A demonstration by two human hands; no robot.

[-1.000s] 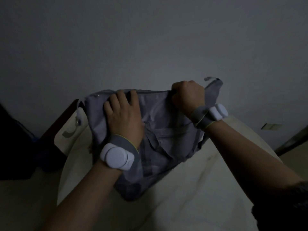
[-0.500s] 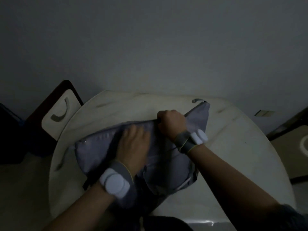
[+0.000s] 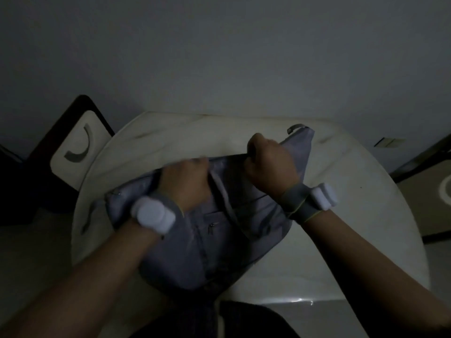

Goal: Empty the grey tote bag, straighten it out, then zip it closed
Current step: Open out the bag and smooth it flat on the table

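Table [image 3: 366,228]: round, pale, set against a grey wall [image 3: 219,57]. Chair [image 3: 73,147]: dark frame, pale seat, at the table's left.

Tote [image 3: 219,240]: grey, crumpled, lying on the table, its near end over the near edge.

Right hand [image 3: 271,167]: fisted, clamped on the tote's top edge, wrist banded.

Left hand [image 3: 185,184]: back up, blurred, fingers over the same edge; grip cannot be told. Hands near each other, apart.

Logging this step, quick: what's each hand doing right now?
Left hand: grips the top edge of the grey fabric tote bag.
Right hand: fist closed on the bag's top edge.
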